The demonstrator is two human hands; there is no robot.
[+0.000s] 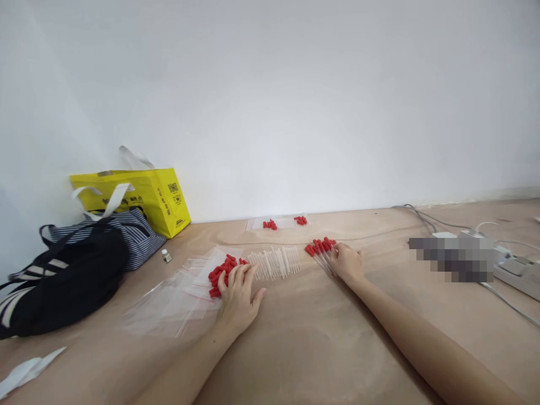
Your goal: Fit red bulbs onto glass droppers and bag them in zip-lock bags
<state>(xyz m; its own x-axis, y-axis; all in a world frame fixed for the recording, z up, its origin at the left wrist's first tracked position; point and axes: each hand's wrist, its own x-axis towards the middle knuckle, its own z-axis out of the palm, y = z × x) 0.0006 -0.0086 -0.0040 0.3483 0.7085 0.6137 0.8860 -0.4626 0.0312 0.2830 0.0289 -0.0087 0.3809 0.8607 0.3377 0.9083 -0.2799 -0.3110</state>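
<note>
My left hand (pixel 239 292) rests with its fingers apart over the right edge of a pile of red caps (pixel 219 275), which lies on clear plastic bags (pixel 169 301). Right of it, several thin clear tubes (pixel 276 263) lie side by side on the wooden table (pixel 291 343). Farther right is a row of clear tubes with red caps (pixel 321 246) at their far ends. My right hand (pixel 346 261) is at the right side of that row, fingers bent together around its rightmost tube.
A bag with red-capped pieces (pixel 270 225) lies by the wall. At left are a yellow bag (pixel 169 202), a striped bag (pixel 139 239), a black bag (pixel 71 281) and a small bottle (pixel 166 256). A power strip (pixel 517 275) with cables sits at right.
</note>
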